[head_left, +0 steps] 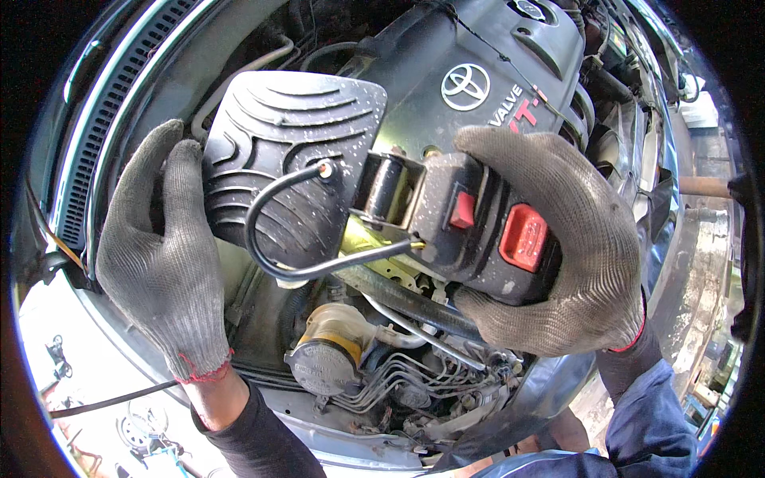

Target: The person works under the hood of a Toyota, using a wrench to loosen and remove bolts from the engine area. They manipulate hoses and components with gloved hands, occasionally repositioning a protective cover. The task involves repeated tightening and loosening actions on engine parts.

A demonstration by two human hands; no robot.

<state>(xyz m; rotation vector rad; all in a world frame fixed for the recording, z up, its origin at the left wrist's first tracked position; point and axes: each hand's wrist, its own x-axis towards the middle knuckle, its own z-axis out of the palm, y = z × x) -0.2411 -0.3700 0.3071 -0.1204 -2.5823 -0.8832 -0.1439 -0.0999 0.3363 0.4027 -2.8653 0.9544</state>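
Note:
A black portable work light point(299, 127) is held up in front of me over an open engine bay. Its ribbed back panel joins a battery-like body point(446, 187) through a metal hinge point(388, 187), and a short black cable point(253, 231) loops between the two. On the body sit a small red switch point(462, 210) and a larger red button point(523, 237). My right hand point(594, 239), in a dark grey knit glove, is wrapped round the body's right end. My left hand point(163, 251), gloved alike, closes on the panel's left edge. Yellowish light shows beneath the hinge.
A black plastic engine cover point(398, 64) lies beyond the light. Nearer me are a round-capped fluid reservoir point(325, 362), several thin metal pipes point(398, 370) and a black hose point(406, 299). A slotted cowl vent point(92, 143) runs along the left. The fender point(343, 442) borders the near side.

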